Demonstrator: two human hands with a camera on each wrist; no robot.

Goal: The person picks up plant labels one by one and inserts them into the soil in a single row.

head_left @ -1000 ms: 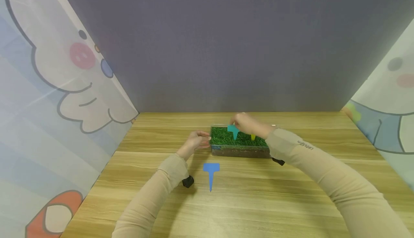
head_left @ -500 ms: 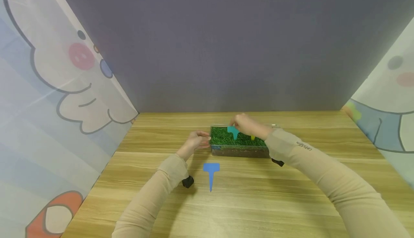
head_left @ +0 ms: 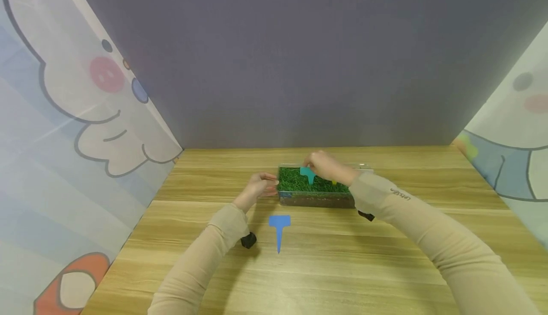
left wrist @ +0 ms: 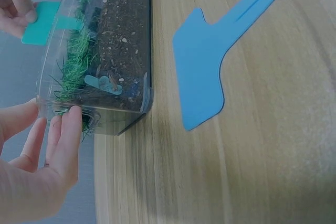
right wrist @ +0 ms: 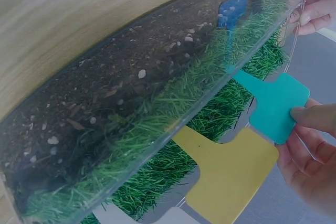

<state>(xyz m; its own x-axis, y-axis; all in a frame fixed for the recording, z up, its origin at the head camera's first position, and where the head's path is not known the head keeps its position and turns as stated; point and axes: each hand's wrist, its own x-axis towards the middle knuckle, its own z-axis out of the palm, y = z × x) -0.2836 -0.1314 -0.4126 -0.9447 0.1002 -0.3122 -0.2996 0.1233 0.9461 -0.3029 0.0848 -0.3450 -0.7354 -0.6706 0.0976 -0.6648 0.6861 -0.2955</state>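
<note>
A clear planter box [head_left: 317,201] with soil and green grass [head_left: 292,178] stands toward the back of the table. My right hand [head_left: 328,165] pinches the head of a teal plant label [right wrist: 281,106] between thumb and fingers; its stem points down into the grass. Beside it a yellow plant label [right wrist: 231,169] stands in the grass, mostly behind my right hand in the head view. My left hand [head_left: 259,187] touches the box's left end with fingers extended, thumb at the rim. A blue plant label [head_left: 279,229] lies flat on the table in front of the box.
Part of a white label [right wrist: 118,214] shows at the lower edge of the right wrist view. The wooden table [head_left: 325,267] meets a grey panel [head_left: 317,67] behind the box. Cartoon-printed sheets [head_left: 55,139] stand on both sides.
Hardly anything moves: the right hand keeps its pinch on the teal label, whose head tilts slightly. The left hand stays at the box's end, and the blue label lies where it was.
</note>
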